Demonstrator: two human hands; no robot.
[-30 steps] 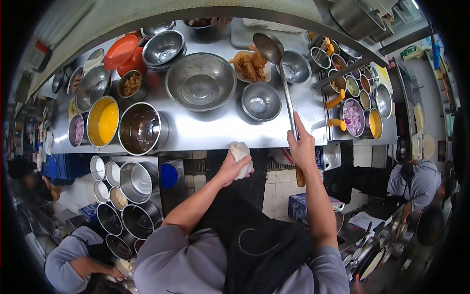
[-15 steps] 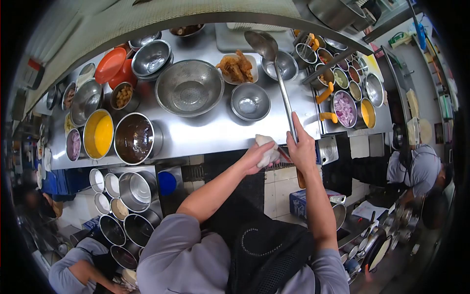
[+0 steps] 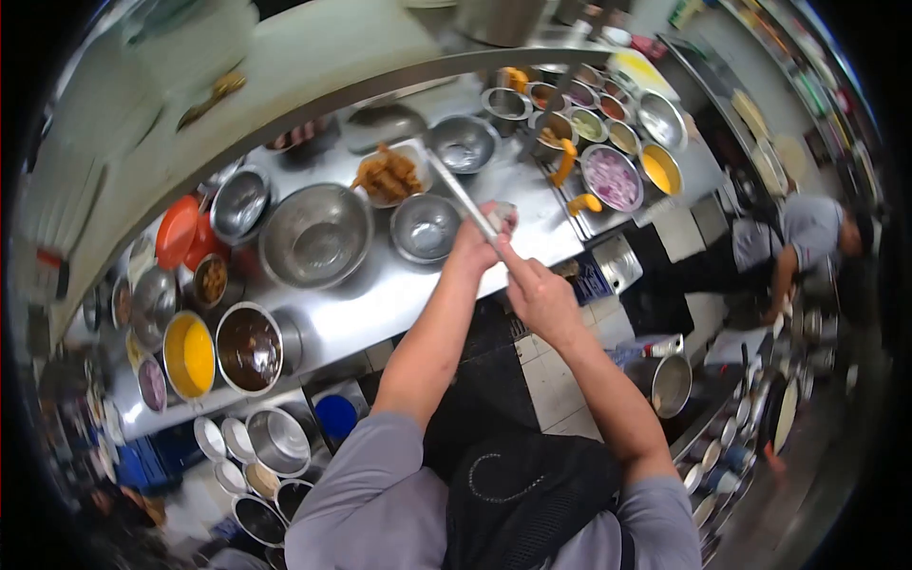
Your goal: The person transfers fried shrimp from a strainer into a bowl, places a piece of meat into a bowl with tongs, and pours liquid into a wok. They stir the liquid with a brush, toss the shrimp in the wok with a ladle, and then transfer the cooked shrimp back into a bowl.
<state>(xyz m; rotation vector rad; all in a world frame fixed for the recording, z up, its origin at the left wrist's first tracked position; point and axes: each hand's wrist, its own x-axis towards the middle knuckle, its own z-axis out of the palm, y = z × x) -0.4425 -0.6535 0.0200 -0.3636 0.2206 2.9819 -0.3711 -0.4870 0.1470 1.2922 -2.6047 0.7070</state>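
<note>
A long-handled metal ladle (image 3: pixel 458 193) slants up and left over the steel counter (image 3: pixel 356 309), its head blurred near the back. Closed round the handle's lower part is my right hand (image 3: pixel 543 296). Just above it, my left hand (image 3: pixel 477 242) presses a pale cloth (image 3: pixel 505 215) against the handle. Left of the hands stands a small steel bowl (image 3: pixel 425 229), with a dish of fried food (image 3: pixel 389 176) behind it. A wide steel bowl (image 3: pixel 316 236) sits further left.
Pots of yellow liquid (image 3: pixel 189 355) and dark sauce (image 3: pixel 249 349) line the counter's left front. Chopped onion (image 3: pixel 611 179) and other ingredient tubs fill the right end. A metal shelf rail (image 3: pixel 313 103) crosses above. Another person (image 3: pixel 823 228) bends over at the right.
The view has turned and shifted, so the counter slants. Both hands and the ladle are now over the counter, the ladle tilted further left. The left hand with the cloth has moved onto the handle.
</note>
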